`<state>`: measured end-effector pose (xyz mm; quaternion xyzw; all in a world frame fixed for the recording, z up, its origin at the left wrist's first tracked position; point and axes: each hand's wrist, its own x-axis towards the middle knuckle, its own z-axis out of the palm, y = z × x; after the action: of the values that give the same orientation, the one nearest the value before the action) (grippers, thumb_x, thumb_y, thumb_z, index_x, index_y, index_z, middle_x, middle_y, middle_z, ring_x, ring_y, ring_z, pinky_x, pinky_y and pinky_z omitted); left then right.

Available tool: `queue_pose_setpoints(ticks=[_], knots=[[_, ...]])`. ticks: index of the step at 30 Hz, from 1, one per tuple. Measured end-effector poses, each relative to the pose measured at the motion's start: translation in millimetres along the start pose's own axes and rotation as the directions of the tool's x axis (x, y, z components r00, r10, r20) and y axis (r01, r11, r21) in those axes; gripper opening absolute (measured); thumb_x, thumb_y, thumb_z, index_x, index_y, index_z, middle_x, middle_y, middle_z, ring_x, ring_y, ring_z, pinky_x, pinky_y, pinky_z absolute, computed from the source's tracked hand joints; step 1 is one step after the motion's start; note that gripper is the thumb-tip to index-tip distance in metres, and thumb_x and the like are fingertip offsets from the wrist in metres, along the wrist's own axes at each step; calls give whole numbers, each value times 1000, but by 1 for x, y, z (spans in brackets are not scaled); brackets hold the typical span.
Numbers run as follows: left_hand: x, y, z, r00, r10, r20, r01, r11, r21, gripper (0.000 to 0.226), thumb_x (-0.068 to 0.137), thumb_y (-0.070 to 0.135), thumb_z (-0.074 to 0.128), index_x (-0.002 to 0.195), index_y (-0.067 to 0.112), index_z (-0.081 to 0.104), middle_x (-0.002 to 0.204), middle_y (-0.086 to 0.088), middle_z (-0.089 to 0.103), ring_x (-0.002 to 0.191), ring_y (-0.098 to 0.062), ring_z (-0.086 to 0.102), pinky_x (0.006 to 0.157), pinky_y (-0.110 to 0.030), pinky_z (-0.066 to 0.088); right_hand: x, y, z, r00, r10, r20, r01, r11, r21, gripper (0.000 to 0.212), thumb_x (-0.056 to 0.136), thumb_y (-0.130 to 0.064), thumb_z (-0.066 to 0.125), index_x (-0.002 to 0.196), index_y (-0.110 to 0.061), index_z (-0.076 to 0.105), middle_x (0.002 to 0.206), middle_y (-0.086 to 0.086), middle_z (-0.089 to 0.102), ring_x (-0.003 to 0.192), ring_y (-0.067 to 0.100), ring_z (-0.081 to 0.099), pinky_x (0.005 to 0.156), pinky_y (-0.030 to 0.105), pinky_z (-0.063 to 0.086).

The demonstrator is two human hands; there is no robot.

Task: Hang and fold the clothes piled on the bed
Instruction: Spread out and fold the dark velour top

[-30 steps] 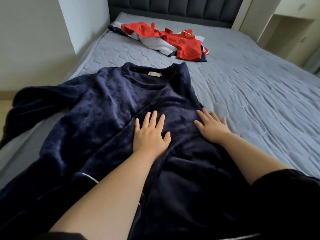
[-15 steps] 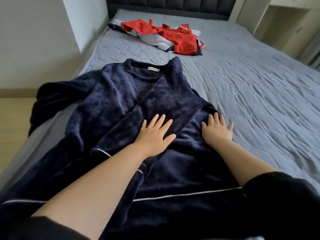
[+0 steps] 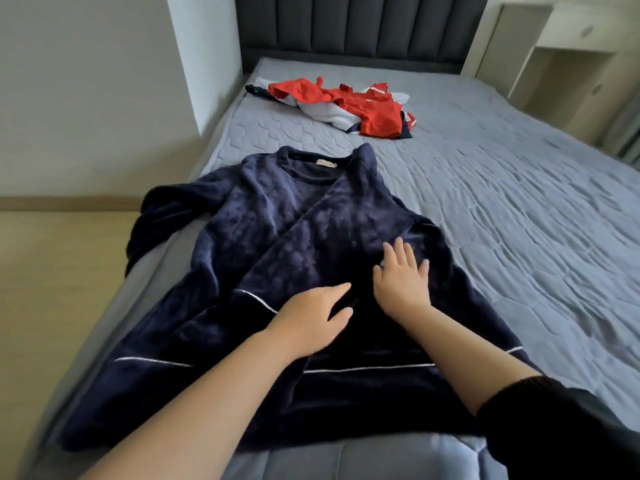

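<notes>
Since half a second ago, your left hand [image 3: 311,317] has slid back toward the hem of the dark navy fleece pullover [image 3: 263,237], and your right hand [image 3: 401,282] has moved in beside it. Both lie flat, fingers straight, pressing its middle. The pullover is spread on the grey quilted bed [image 3: 519,220], with a crumpled red-and-white garment [image 3: 349,105] beyond.

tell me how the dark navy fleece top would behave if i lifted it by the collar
Probably floppy: the dark navy fleece top lies creased, with one sleeve drooping over the edge of the grey quilted bed, so it would likely sag from any grip. Its thick plush pile suggests some weight for a top. It looks grippy rather than slippery.
</notes>
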<state>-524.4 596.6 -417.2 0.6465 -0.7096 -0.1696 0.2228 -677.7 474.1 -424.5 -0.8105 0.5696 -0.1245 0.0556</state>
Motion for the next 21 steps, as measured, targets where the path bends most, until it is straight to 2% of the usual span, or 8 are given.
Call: queue_pose_setpoints(ticks=[2, 4, 6, 9, 13, 15, 18, 21], knots=[[-3, -19, -22, 986, -24, -165, 67, 962, 266, 56, 97, 45, 38, 148, 23, 31, 154, 3, 32, 145, -17, 19, 116, -42, 13, 0, -22, 5, 990, -141, 16, 140, 989, 56, 56, 100, -38, 33, 151, -19, 20, 161, 6, 4, 148, 21, 1, 116, 49, 3], [-15, -44, -32, 958, -261, -119, 286, 855, 432, 62, 97, 53, 27, 152, 31, 9, 161, 3, 6, 148, -22, -2, 116, -52, 1, -7, -33, 19, 964, -214, 156, 206, 976, 68, 59, 99, -44, 33, 152, -24, 17, 161, 2, 2, 148, 18, 0, 116, 48, 2], [-31, -62, -31, 884, -466, -22, 431, 798, 422, 64, 97, 59, 20, 151, 35, -5, 161, 2, -6, 147, -24, -9, 116, -53, -1, -14, -34, 32, 935, -195, 295, 196, 980, 28, 61, 98, -47, 32, 153, -26, 12, 161, -1, 1, 148, 15, -2, 117, 49, 1], [-47, -75, -34, 868, -495, -25, 472, 810, 347, 62, 97, 59, 15, 152, 35, -1, 161, 2, -1, 148, -20, -6, 117, -48, 0, -6, -43, 26, 923, -122, 365, 155, 986, -63, 63, 95, -43, 33, 152, -24, 15, 161, 2, 9, 147, 17, 6, 116, 51, -1], [-65, -89, -53, 797, -589, -136, 594, 721, 357, 60, 97, 58, 8, 152, 33, 13, 161, 5, 2, 148, -19, -7, 117, -48, 0, 0, -79, 2, 923, -9, 385, 149, 931, -333, 45, 89, -29, 39, 130, -13, 47, 137, 9, 49, 128, 27, 42, 116, 53, 4], [-77, -99, -63, 713, -679, -175, 697, 658, 285, 59, 97, 58, 9, 151, 36, 10, 161, 4, 4, 147, -24, 2, 116, -50, 10, -4, -105, 2, 935, -79, 345, 183, 942, -281, 48, 91, -28, 40, 136, -11, 42, 146, 12, 39, 135, 27, 34, 115, 54, 4], [-92, -109, -79, 630, -754, -186, 768, 640, 9, 63, 97, 57, 29, 151, 30, 14, 153, -4, 31, 135, -28, 35, 100, -43, 40, -21, -141, 18, 921, -215, 326, 191, 976, 104, 63, 98, -46, 32, 152, -22, 12, 161, 4, 3, 147, 22, 3, 115, 54, 2], [-102, -117, -93, 594, -804, -25, 768, 576, -281, 79, 89, 57, 52, 150, 17, 24, 151, -5, 36, 132, -27, 41, 104, -40, 39, -42, -153, 46, 903, -187, 387, 164, 982, 91, 69, 96, -58, 25, 153, -28, 1, 161, 1, -8, 147, 20, -9, 114, 56, 0]])
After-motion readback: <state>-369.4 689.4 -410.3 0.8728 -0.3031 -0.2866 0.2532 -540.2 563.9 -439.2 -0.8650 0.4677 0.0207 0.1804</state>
